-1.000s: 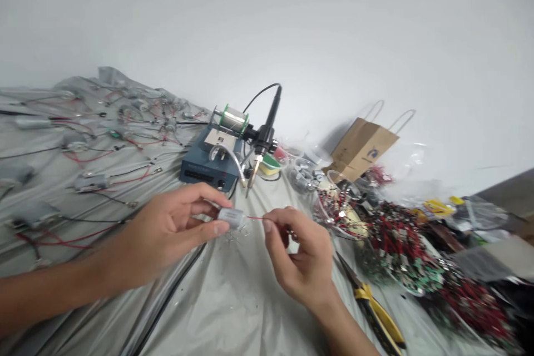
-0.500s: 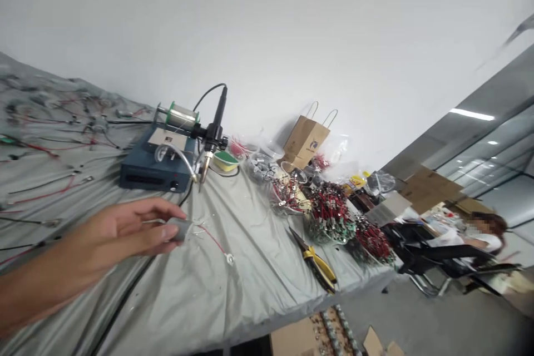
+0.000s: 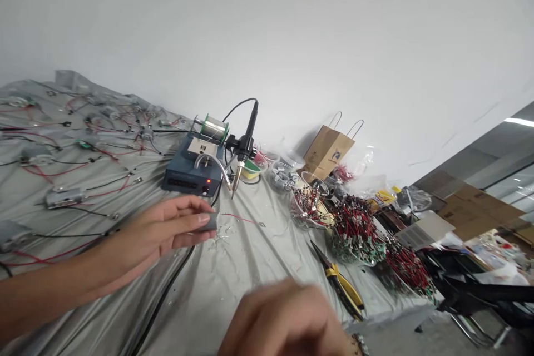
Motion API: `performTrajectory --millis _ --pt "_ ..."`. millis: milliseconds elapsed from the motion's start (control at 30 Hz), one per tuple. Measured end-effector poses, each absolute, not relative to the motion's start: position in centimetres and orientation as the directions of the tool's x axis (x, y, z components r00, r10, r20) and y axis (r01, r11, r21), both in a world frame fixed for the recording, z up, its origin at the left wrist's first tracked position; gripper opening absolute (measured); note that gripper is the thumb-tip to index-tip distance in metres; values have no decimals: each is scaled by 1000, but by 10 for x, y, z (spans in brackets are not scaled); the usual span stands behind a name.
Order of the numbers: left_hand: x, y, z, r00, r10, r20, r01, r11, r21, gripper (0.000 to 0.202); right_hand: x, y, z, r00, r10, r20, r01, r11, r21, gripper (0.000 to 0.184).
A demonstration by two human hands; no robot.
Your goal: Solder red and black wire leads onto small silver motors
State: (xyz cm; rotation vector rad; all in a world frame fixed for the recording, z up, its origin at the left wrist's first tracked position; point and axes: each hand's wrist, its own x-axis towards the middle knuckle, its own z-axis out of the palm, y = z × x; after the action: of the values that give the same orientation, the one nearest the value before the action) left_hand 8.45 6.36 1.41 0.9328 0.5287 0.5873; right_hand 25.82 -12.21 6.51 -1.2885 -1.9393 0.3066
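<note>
My left hand [image 3: 167, 225] is closed round a small grey motor [image 3: 208, 223], thumb on its near side. From the motor's right end a thin red wire [image 3: 242, 218] reaches out to a small metal tab. Just beyond stands the soldering iron [image 3: 246, 142], clamped tip-down beside the blue soldering station [image 3: 183, 169]. My right hand [image 3: 283, 320] is at the bottom middle, blurred, with fingers that look curled; whether they hold anything cannot be seen. Yellow-and-black long-nose pliers [image 3: 340, 283] lie to its right on the grey cloth.
Wired motors [image 3: 64, 197] are spread over the left side. A solder spool [image 3: 214, 128] sits on the station, a sponge [image 3: 251, 169] behind it. Tubs of grey parts [image 3: 283, 175] and bundles of red wires [image 3: 359, 228] line the right, near a paper bag [image 3: 327, 150].
The view has shifted, so the table's things sit farther right. My right hand has come into view at the bottom. My left hand still grips the motor. A red light now shows on the station.
</note>
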Motion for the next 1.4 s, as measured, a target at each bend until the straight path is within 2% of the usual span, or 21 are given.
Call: performTrajectory --millis 67,100,133,200,300,400,533,700,833,967,1100,1400 --pt "84 67 10 726 662 -183 -244 498 832 50 291 -107 78 51 898 437 659 298 -690 43" --pt "84 68 8 736 648 -199 -231 515 826 50 313 -98 84 198 860 470 704 210 -679 42" --pt "84 69 5 749 627 -216 -210 533 820 50 336 -87 90 272 837 474 738 134 -661 37" --pt "83 71 1 781 575 -246 -166 570 805 50 383 -62 99 335 831 445 792 8 -611 30" --pt "82 72 -4 817 524 -240 -122 565 816 55 441 -17 107 364 871 331 863 -181 -473 23" --pt "82 72 -8 825 515 -233 -75 507 858 56 472 29 112 379 907 185 894 -308 -325 25" --pt "85 71 -11 794 563 -231 -70 461 885 53 489 52 127 384 923 31 909 -372 -185 26" --pt "87 63 -11 747 619 -244 -111 477 872 51 488 0 126 331 936 -115 937 -341 -79 26" --pt "86 57 -8 739 632 -232 -87 431 898 50 481 -38 99 308 949 -66 950 -311 -32 25" --pt "85 60 -6 749 632 -200 -96 401 911 51 478 -42 81 311 950 12 950 -310 -47 29" --pt "87 65 -8 753 627 -198 -81 388 918 54 480 -33 83 331 942 52 941 -325 -96 29" --pt "88 64 -8 726 674 -138 -130 332 934 56 507 -70 92 552 803 226 816 -464 -344 33"
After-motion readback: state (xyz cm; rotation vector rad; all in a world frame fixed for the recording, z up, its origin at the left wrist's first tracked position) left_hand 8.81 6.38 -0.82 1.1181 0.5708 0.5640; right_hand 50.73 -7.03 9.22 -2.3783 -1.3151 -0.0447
